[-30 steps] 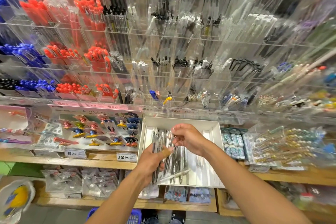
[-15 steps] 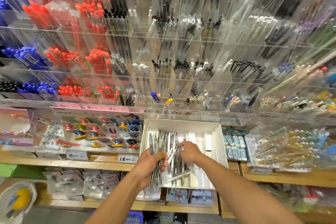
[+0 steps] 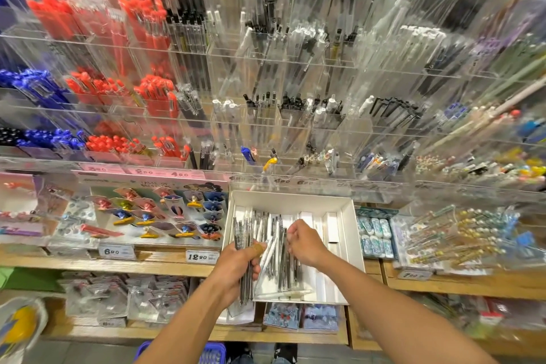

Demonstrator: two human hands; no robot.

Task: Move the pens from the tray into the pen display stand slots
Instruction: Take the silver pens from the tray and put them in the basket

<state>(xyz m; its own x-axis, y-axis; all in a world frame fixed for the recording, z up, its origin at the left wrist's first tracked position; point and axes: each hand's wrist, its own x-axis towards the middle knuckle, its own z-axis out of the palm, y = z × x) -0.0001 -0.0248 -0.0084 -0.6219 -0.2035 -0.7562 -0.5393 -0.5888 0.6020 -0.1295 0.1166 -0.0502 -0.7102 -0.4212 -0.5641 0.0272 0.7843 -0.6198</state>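
Note:
A white tray point(image 3: 353, 227) sits on the wooden shelf and holds several clear and silver pens point(image 3: 277, 263) lying lengthwise. My left hand point(image 3: 237, 267) grips an upright bundle of pens point(image 3: 243, 241) at the tray's left side. My right hand point(image 3: 304, 241) reaches down into the tray, fingers curled over the loose pens; whether it pinches one is hidden. Above, the clear acrylic pen display stand point(image 3: 295, 115) fills the wall with slots of red, blue, black and clear pens.
A card of colourful keychains point(image 3: 159, 213) lies left of the tray, with price tags point(image 3: 202, 256) on the wooden shelf edge point(image 3: 118, 264). Packs of erasers point(image 3: 375, 235) and beaded pens point(image 3: 455, 233) lie to the right. A blue basket point(image 3: 212, 353) stands below.
My right hand dropped from above the bundle down into the tray among the loose pens. My left hand lowered slightly, still holding the bundle.

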